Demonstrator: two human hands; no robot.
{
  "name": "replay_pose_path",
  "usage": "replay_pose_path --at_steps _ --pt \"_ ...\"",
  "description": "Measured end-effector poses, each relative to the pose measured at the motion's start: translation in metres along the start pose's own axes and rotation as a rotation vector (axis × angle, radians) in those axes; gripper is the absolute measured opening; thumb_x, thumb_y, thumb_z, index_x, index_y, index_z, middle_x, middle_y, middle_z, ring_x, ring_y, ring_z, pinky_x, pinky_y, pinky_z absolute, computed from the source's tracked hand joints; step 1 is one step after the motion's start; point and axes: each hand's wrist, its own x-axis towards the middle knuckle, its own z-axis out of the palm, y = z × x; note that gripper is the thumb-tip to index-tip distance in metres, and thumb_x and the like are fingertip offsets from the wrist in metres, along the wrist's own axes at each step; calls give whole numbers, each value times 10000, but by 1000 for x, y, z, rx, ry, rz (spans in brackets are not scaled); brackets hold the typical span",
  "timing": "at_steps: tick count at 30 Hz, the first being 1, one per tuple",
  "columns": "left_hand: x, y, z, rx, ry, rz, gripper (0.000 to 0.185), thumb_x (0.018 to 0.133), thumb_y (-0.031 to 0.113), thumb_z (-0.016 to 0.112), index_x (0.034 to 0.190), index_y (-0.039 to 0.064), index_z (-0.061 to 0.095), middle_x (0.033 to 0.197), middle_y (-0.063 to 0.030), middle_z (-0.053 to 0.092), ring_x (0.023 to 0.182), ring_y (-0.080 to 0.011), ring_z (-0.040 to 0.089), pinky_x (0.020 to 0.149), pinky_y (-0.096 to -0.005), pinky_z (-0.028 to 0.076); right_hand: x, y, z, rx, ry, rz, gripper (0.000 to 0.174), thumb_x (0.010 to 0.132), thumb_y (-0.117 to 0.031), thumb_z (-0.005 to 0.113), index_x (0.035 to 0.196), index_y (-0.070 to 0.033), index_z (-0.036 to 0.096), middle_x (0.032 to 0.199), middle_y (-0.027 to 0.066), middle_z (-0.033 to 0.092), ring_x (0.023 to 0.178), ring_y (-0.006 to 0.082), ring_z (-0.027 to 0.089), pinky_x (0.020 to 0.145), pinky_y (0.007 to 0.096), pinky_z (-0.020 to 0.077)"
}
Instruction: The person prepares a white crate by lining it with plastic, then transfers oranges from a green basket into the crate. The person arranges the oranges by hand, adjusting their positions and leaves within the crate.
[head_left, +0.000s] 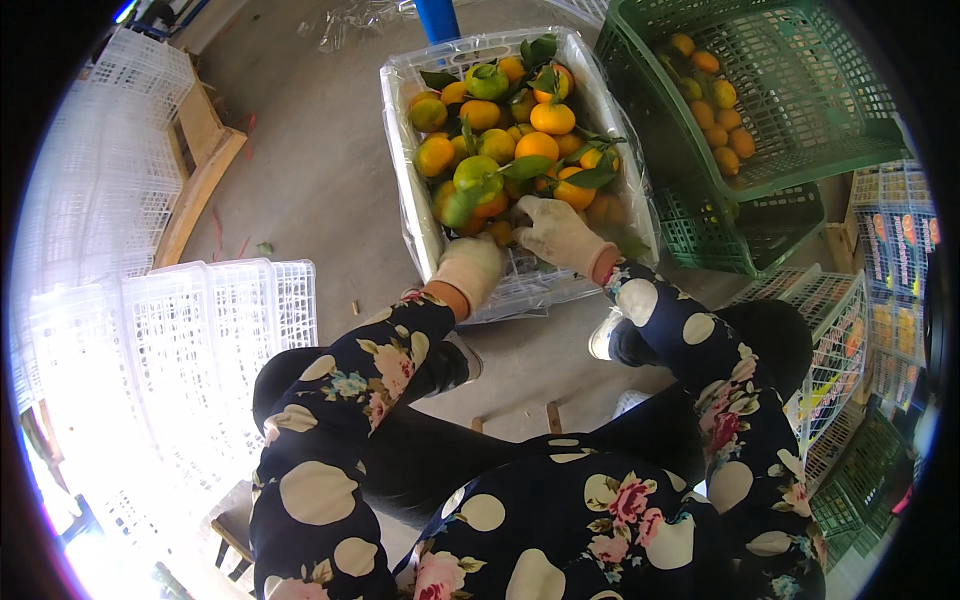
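Before me stands a white plastic crate (411, 199) with a clear plastic liner. Orange and green-tinged mandarins (536, 148), several with leaves, fill most of it. Both of my hands wear pale work gloves and reach in at the near end. My left hand (472, 266) is by the near left corner, against the lowest mandarins; its fingertips are hidden. My right hand (559, 234) lies to the right of it with fingers bent beside the fruit. Whether either hand grips a mandarin cannot be seen. Between and below the hands, the crate's near end shows liner and lattice.
A green lattice crate (810, 97) at upper right holds several mandarins (716, 112), above another green crate (739, 240). Stacked white crates (202, 352) stand at left, near a wooden pallet (196, 187). Printed cartons (896, 247) line the right. A blue post (437, 21) meets the far end.
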Motion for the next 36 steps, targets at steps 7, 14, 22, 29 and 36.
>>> replay_pose_path --at_steps 7,14,22,29,36 --pt "-2 10 -23 -86 -31 15 241 865 100 590 1070 37 700 1122 -187 685 989 -342 691 806 -427 565 19 -11 -62 -44 270 54 139 849 -141 637 932 -30 634 842 202 646 823 378 643 763 450 517" --pt "0 9 -24 -11 -108 69 231 811 85 653 1020 21 726 1100 -176 692 1010 -337 680 838 -407 558 61 31 -81 -483 5 -135 157 851 -126 591 984 -47 616 922 178 662 938 350 646 794 440 522" --pt "8 -3 4 -90 8 305 248 767 36 633 1007 48 691 1024 -176 681 977 -362 658 834 -429 541 67 -5 -88 -338 -235 175 444 776 -142 659 1203 -60 565 1090 233 635 1008 397 622 860 442 505" --pt "2 -1 -43 -163 -347 192 395 806 46 541 1192 29 624 1093 -208 685 1002 -389 654 839 -432 530 44 18 -115 783 5 516 569 812 -390 782 1177 -4 577 873 29 629 648 62 573 511 215 457" --pt "11 -19 -38 -471 -214 186 420 791 111 596 1195 3 633 1102 -230 679 1056 -398 634 902 -412 505 10 -24 -87 90 -317 28 476 800 -313 732 1153 -26 591 990 149 653 784 271 663 696 357 539"
